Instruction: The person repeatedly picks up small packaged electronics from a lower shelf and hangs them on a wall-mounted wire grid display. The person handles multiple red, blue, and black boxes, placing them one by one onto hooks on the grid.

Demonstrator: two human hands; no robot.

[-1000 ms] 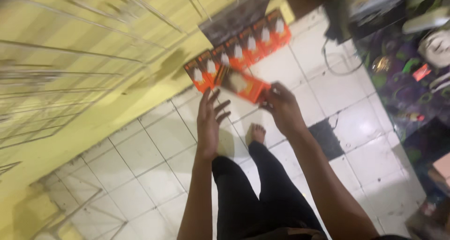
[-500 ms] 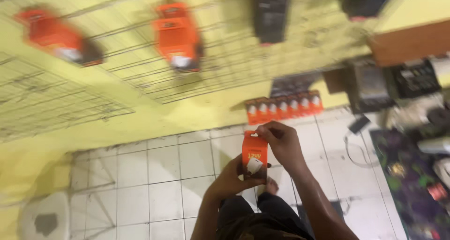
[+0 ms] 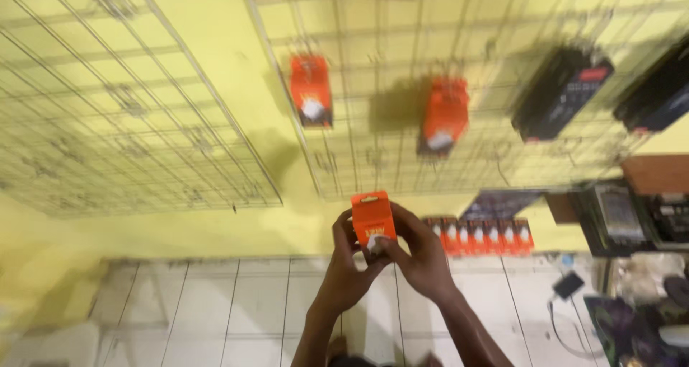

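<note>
A person holds a small orange box [image 3: 373, 220] upright in both hands, raised in front of a yellow wall. The box is a tall, narrow carton with a hang tab at the top and a pale picture on its lower front; its print is too blurred to make out. The left hand [image 3: 347, 266] wraps its fingers around the left edge and back of the box. The right hand [image 3: 420, 256] closes its fingers on the right side and lower front, the thumb pressing near the bottom. Both hands grip the box firmly.

Above the hands, a wire grid panel [image 3: 445, 87] hangs on the wall. Two orange packages [image 3: 310, 91] of the same kind hang on it, well apart from each other, with dark boxes [image 3: 561, 91] further right. Open grid lies between and below the hanging packages, directly above the held box. On the white tiled floor [image 3: 237, 309], a row of orange boxes [image 3: 484, 236] stands against the wall's base, just right of the right hand. Cluttered shelving [image 3: 631, 216] crowds the far right edge; the left side stays open.
</note>
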